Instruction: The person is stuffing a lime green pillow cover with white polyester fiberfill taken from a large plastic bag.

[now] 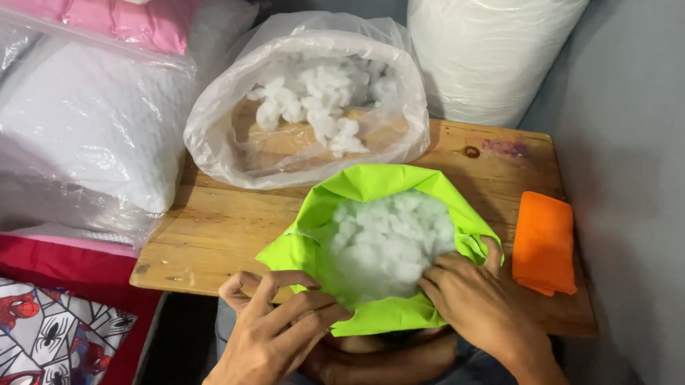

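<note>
A lime-green fabric cover (374, 186) lies open on the wooden table (222, 225), filled with white fibre stuffing (383, 239). My left hand (279, 323) grips the cover's near edge at the lower left. My right hand (471, 295) presses on the stuffing and pinches the cover's right edge. Behind the cover, a clear plastic bag (308, 103) lies open with more white stuffing balls (321, 96) inside.
A folded orange cloth (544, 240) rests at the table's right side. Plastic-wrapped pillows, white (77, 121) and pink (116, 12), are stacked at left, above a red patterned cushion (25, 332). A white wrapped roll (486, 43) stands behind the table. A grey wall is at right.
</note>
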